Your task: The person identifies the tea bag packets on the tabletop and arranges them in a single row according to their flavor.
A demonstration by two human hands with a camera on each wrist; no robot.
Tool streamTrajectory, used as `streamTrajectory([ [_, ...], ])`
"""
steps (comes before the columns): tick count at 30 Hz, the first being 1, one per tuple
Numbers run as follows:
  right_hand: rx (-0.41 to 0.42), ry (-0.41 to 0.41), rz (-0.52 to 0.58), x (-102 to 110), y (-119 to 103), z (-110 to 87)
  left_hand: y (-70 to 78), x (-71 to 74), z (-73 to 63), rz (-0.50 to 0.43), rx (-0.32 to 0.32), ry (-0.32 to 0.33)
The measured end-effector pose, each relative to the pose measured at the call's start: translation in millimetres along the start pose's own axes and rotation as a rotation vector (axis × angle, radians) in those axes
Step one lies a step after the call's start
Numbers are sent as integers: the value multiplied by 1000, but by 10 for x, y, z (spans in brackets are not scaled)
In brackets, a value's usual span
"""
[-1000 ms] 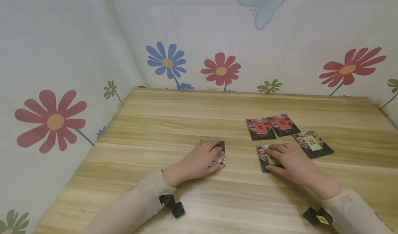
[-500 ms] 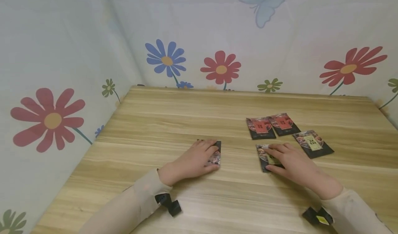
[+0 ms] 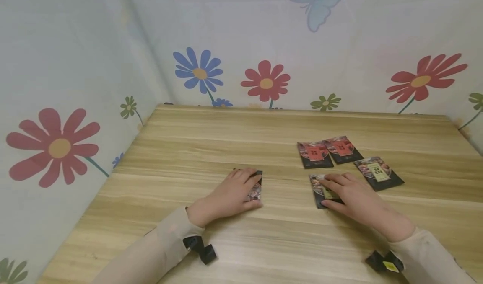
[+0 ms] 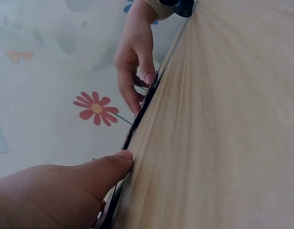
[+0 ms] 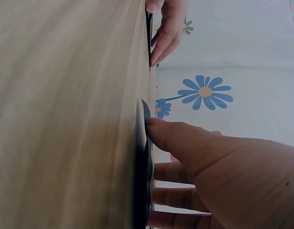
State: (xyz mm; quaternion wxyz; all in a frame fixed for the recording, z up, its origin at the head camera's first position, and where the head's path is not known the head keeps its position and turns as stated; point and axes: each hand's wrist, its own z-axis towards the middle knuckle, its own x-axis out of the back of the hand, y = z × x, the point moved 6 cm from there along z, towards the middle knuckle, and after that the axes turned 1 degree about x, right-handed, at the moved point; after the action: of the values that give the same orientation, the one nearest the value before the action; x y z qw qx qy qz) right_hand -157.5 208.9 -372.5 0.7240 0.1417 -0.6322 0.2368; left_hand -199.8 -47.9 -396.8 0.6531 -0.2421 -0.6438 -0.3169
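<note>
Under my left hand (image 3: 228, 194) lies a flat black packet (image 3: 256, 192) printed with food pictures; the hand covers most of it. The thumb runs along its near edge and the fingers stretch over its top. To the right, my right hand (image 3: 352, 196) rests on another such packet (image 3: 317, 192) with a pale yellow label, fingers extended across it. In the right wrist view the thumb touches the edge of this packet (image 5: 141, 181), which lifts slightly at one corner. In the left wrist view the left packet (image 4: 117, 200) shows only as a thin dark edge.
Two packets with red labels, a left one (image 3: 315, 155) and a right one (image 3: 342, 150), lie side by side behind the right hand. A yellow-labelled packet (image 3: 379, 174) lies right of it. The wooden table (image 3: 211, 137) meets a flower-printed curtain (image 3: 226, 24) at the back.
My left hand has slid a little to the left along the table, and the packet beneath it has moved along. The right hand stays in place on its packet.
</note>
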Motion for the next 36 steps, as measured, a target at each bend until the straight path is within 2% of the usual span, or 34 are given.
streamTrajectory([
  [11,-29,-27,-10,-14,-13,5,-39,-36,-30,-17,21,0],
  [21,-34,-27,-45,-20,-24,5,-30,-59,-23,-22,38,-35],
  [36,-30,-38,-48,-33,-164,96,-40,-76,-28,-8,36,-13],
])
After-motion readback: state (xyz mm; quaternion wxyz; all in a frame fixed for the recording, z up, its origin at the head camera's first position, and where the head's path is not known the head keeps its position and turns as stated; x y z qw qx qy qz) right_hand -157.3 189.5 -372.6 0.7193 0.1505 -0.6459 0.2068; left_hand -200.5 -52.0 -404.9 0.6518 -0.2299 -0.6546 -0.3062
